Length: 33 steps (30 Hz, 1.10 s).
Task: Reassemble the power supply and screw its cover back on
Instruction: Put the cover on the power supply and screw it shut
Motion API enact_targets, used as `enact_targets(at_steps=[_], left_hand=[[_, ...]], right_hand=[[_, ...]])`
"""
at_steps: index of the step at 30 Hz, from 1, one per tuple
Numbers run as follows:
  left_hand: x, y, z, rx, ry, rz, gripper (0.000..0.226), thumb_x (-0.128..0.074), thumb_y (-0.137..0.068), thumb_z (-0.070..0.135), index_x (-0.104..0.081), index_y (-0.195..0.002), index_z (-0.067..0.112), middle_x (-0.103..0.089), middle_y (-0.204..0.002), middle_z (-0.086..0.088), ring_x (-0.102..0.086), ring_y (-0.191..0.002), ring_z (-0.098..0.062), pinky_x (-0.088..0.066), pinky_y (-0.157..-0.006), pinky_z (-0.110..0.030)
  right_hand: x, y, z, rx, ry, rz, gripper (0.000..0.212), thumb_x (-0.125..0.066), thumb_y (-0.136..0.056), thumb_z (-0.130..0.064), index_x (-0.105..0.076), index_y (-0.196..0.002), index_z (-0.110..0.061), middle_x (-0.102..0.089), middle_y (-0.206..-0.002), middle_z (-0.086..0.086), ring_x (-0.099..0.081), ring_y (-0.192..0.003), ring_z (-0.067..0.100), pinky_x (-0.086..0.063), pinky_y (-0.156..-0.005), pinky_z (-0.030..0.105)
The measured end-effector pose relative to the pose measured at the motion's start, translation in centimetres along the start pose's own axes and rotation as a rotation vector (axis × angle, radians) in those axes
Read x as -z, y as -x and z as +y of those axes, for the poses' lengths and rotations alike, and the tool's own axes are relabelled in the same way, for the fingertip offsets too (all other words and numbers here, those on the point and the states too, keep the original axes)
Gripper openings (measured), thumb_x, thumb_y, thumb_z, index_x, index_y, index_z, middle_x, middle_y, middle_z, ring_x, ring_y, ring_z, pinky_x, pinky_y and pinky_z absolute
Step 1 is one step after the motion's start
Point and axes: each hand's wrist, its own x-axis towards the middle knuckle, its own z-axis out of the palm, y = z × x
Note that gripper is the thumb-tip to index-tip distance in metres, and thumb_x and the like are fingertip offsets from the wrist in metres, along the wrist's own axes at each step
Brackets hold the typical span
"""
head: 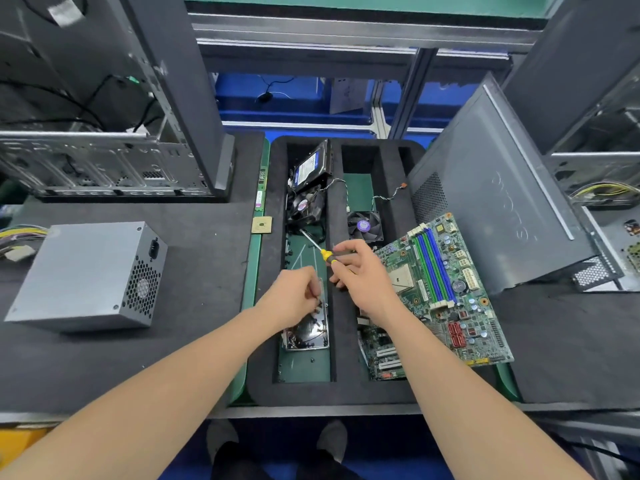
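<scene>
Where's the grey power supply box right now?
In the head view, the power supply sits on the dark mat at far left, below the open computer case.

1. Stretching bare left forearm [166,386] and right forearm [450,393] out from the near edge, converging toward the centre.
2. Curling left hand [298,295] fingers downward, tips bunched; anything pinched too small to tell.
3. Gripping screwdriver [327,255] handle in right hand [362,271], just right of the left.
</scene>
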Motion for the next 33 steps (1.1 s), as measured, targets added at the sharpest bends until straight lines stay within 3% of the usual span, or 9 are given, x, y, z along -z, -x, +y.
enact_targets(at_steps=[3,7,9,13,17,20,33], left_hand=[[4.1,1.1,-0.5,0.061,0.247,0.239,0.021,-0.082,-0.081,0.012,-0.064,-0.079,0.023,-0.074,-0.08,0.006,-0.071,-0.071,-0.008,-0.05,-0.067,-0.015],[10.4,3.5,-2.7,0.072,0.793,0.547,0.02,-0.072,-0.091,-0.004,-0.062,-0.087,0.013,-0.076,-0.097,-0.015,-0.078,-0.086,-0.027,-0.061,-0.08,-0.037],[13.0,5.0,-4.4,0.052,0.952,0.643,0.016,-0.067,-0.096,-0.004,-0.063,-0.097,0.011,-0.071,-0.108,-0.024,-0.078,-0.089,-0.023,-0.06,-0.075,-0.026],[16.3,7.9,-7.9,0.009,1.161,0.662,0.013,-0.06,-0.103,0.005,-0.067,-0.114,0.005,-0.068,-0.118,-0.026,-0.075,-0.107,-0.024,-0.059,-0.085,-0.023],[18.5,10.3,-11.0,-0.059,1.332,0.711,0.017,-0.057,-0.104,0.009,-0.065,-0.118,0.003,-0.076,-0.101,-0.01,-0.074,-0.109,-0.024,-0.059,-0.087,-0.025],[20.6,11.5,-13.9,-0.065,1.417,0.746,0.021,-0.06,-0.102,0.01,-0.066,-0.119,0.0,-0.073,-0.106,-0.014,-0.074,-0.107,-0.025,-0.06,-0.088,-0.028],[28.7,13.2,-23.4,-0.127,1.293,0.56,0.021,-0.061,-0.102,0.007,-0.069,-0.121,0.004,-0.077,-0.111,-0.02,-0.074,-0.11,-0.027,-0.06,-0.088,-0.025]], right_hand=[[-0.8,-0.3,-1.9,-0.029,-0.294,0.102,0.016,-0.066,-0.099,-0.001,-0.068,-0.115,-0.005,-0.078,-0.097,0.016,-0.069,-0.075,0.017,-0.055,-0.069,0.031],[-3.3,-1.1,-6.8,0.038,-0.551,0.097,0.015,-0.069,-0.095,0.005,-0.076,-0.108,0.003,-0.077,-0.095,0.015,-0.064,-0.073,0.017,-0.052,-0.065,0.025],[-5.3,-1.3,-9.7,0.078,-0.639,0.046,0.014,-0.068,-0.094,0.006,-0.075,-0.106,0.004,-0.075,-0.096,0.016,-0.061,-0.071,0.015,-0.049,-0.064,0.023],[-10.2,-1.2,-14.4,0.121,-0.723,-0.049,0.012,-0.066,-0.097,0.005,-0.073,-0.106,0.003,-0.072,-0.095,0.016,-0.058,-0.069,0.013,-0.048,-0.061,0.021],[-15.6,-1.4,-17.1,0.221,-0.637,-0.069,0.005,-0.067,-0.1,-0.006,-0.071,-0.1,-0.003,-0.078,-0.088,0.011,-0.062,-0.067,0.015,-0.052,-0.061,0.024],[-19.5,-1.5,-18.7,0.264,-0.571,-0.092,0.009,-0.068,-0.102,-0.012,-0.07,-0.097,-0.006,-0.078,-0.086,0.008,-0.068,-0.071,0.018,-0.055,-0.066,0.028],[-31.3,-2.3,-22.9,0.292,-0.432,-0.056,0.015,-0.068,-0.103,-0.021,-0.069,-0.101,-0.006,-0.079,-0.095,0.015,-0.073,-0.081,0.022,-0.058,-0.074,0.031]])
